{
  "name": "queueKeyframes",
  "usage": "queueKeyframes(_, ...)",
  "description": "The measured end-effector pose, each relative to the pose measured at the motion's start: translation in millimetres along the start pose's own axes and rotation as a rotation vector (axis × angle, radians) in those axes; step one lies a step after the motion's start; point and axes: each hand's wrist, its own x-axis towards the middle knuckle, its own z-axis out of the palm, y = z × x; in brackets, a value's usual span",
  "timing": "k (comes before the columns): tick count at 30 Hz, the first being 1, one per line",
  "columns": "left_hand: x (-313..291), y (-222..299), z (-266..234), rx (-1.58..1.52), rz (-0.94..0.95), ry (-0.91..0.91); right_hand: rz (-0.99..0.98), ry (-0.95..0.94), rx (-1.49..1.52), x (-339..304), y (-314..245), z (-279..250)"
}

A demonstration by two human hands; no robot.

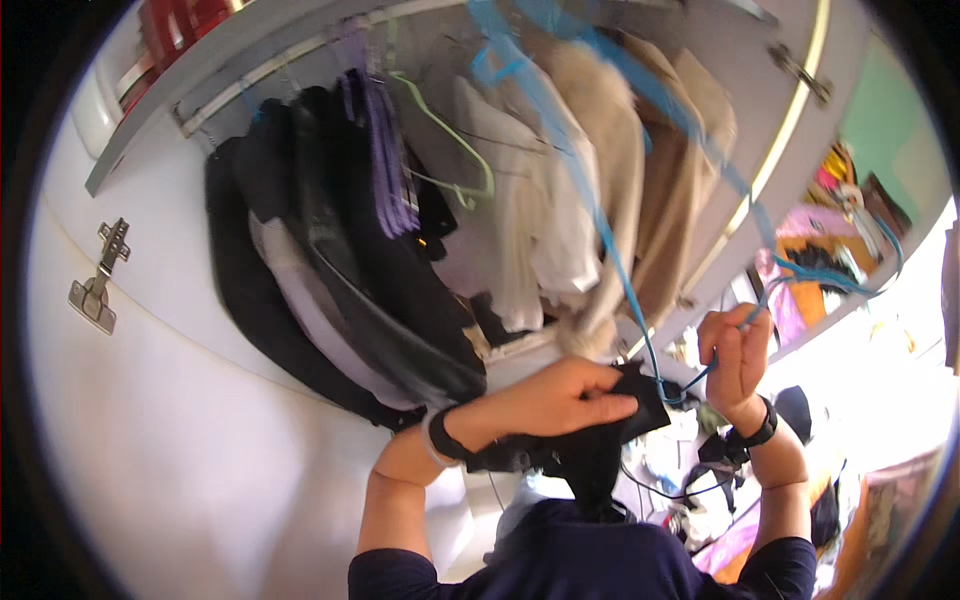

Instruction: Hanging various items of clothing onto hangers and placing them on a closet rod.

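My left hand is closed around a folded edge of a black garment, which hangs below it in front of my dark shirt. What kind of garment it is does not show. In my right hand, the fingers grip a thin blue clothes hanger near its neck. One arm of the hanger runs up past the camera, blurred and close. Its lower corner meets the edge of the black garment beside my left thumb, and its hook curves away to the right.
An open wardrobe holds dark jackets, purple hangers, a bare green hanger, a white garment and beige coats on a rail. A white door with a metal hinge stands at left. Cluttered belongings lie lower right.
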Motion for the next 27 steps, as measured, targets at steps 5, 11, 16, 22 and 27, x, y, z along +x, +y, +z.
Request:
queueKeyframes(5,7,25,47,0.133,-0.024,-0.117,0.310,0.043,0.349,-93,-72,-47)
queueKeyframes(11,18,47,119,0.291,-0.053,-0.122,0.620,0.377,0.729,-145,-153,-120)
queueKeyframes(16,33,67,154,0.528,0.022,-0.256,0.723,0.556,0.090,-183,-156,-173)
queueKeyframes(22,37,64,189,0.516,0.148,-0.582,0.273,0.660,0.338,-208,-199,-213)
queueKeyframes(27,48,54,219,0.413,0.099,-0.802,0.107,0.543,0.610,-199,-223,-211)
